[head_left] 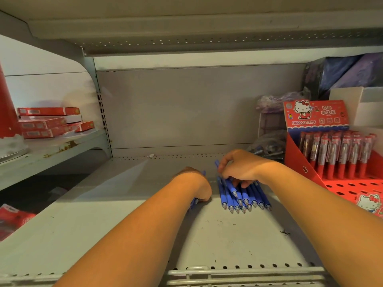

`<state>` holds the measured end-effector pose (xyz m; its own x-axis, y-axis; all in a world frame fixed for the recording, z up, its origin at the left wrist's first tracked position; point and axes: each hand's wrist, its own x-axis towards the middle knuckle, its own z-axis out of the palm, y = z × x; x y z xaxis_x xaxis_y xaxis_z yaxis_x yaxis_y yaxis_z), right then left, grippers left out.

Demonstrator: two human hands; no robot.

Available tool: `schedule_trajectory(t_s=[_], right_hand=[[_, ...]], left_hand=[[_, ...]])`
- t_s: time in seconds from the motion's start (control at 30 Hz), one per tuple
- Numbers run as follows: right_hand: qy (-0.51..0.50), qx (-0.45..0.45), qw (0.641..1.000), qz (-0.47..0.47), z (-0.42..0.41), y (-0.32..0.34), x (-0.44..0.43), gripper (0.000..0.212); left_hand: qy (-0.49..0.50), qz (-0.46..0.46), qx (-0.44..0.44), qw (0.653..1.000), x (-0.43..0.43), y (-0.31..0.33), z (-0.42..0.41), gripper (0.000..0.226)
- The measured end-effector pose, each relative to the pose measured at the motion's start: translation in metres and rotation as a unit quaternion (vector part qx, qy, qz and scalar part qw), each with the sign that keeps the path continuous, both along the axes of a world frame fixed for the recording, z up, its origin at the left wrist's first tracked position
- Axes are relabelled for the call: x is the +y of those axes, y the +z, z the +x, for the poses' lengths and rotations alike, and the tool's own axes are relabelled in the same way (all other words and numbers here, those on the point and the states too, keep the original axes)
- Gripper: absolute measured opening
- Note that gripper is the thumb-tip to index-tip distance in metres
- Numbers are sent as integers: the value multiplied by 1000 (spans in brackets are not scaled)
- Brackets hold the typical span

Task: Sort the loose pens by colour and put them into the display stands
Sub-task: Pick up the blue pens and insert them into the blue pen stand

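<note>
The left hand (192, 183) hides most of the blue pens (194, 202) it grips, so I cannot count them. About ten loose pens (242, 196) lie side by side on the shelf (124, 224). The right hand (238, 168) curls over them and pinches one. One red stand (294, 154) is cut off at the right.

Red boxes (48, 123) on side shelf (62, 147)

Forearms outstretched; left hand (193, 184) seemingly gripping blue pens (194, 202), right hand (238, 169) pinching one.
</note>
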<state>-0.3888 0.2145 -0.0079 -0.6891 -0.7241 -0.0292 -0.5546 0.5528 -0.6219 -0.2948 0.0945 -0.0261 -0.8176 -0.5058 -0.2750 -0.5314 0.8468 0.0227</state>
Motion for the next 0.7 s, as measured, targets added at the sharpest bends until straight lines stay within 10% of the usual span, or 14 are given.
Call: schedule_trajectory(t_s=[0.23, 0.47, 0.7], right_hand=[[-36, -14, 994, -107, 13, 10, 3, 15], [-104, -88, 922, -362, 38, 30, 35, 33], [-92, -196, 822, -527, 79, 35, 109, 27]], left_hand=[[29, 92, 146, 985, -8, 10, 20, 73], [25, 321, 453, 831, 3, 40, 35, 38], [-143, 466, 498, 717, 80, 60, 46, 29]])
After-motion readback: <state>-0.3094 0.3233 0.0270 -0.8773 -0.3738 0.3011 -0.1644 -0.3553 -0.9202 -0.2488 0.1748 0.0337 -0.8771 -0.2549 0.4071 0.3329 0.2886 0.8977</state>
